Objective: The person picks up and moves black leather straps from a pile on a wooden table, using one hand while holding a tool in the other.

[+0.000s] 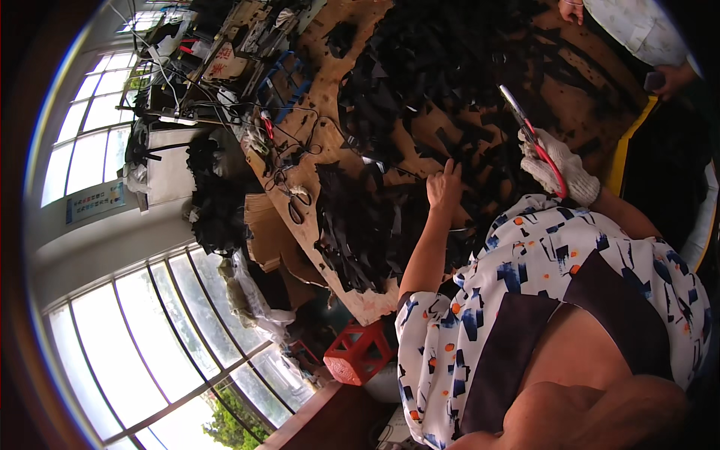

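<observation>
In my gloved right hand (564, 171) is a pair of red-handled scissors (534, 139), its metal blades pointing up and away from me over the table. My bare left hand (444, 189) reaches onto the table with fingers stretched out, at the near edge of the loose black fabric pieces (469, 139). I see nothing held in it. A large heap of black scraps (427, 56) covers the far part of the wooden table (319, 142). More black strips (352, 225) lie to the left of my left hand.
Dark-handled scissors (298, 204) lie at the table's left edge, near a blue plastic crate (285, 86) and tangled cables. A red stool (358, 354) and a cardboard box (270, 232) stand below that edge. Another person's hand (571, 10) shows at the far right, beyond a yellow edge (628, 142).
</observation>
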A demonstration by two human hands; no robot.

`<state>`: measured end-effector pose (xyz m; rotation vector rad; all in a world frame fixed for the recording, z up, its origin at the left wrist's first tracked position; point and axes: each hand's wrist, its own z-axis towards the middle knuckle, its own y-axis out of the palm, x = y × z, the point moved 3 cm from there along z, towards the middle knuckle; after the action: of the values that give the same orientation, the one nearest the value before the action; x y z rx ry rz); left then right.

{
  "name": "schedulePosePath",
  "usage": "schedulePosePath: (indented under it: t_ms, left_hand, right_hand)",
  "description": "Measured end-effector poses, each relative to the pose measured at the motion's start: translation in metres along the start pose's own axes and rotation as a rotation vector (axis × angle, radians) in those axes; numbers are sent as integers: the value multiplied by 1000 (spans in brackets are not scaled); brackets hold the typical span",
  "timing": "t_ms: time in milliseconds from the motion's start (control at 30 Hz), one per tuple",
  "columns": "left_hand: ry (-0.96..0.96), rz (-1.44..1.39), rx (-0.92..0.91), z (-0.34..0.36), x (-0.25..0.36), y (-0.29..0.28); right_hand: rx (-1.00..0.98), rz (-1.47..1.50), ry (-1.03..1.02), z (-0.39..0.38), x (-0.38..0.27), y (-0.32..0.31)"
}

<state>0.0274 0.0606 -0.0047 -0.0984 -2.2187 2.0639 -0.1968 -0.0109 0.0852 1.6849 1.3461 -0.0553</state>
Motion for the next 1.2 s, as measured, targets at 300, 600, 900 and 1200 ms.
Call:
schedulePosePath:
  t_ms: [300,600,900,1200]
  left_hand:
    - [61,-76,172,3,6,-6]
    - [-454,-902,323,10,3,-116]
    - [-500,-1749,122,13,34,-127]
    - [-477,-1676,75,17,39,-118]
  right_hand:
    - [-134,-172,-63,3,2,-6]
    - [-208,-48,9,-16,-7,10]
    - [-423,-1012,-402,-3,6,5]
    - [-481,-948,-245,-9,6,6]
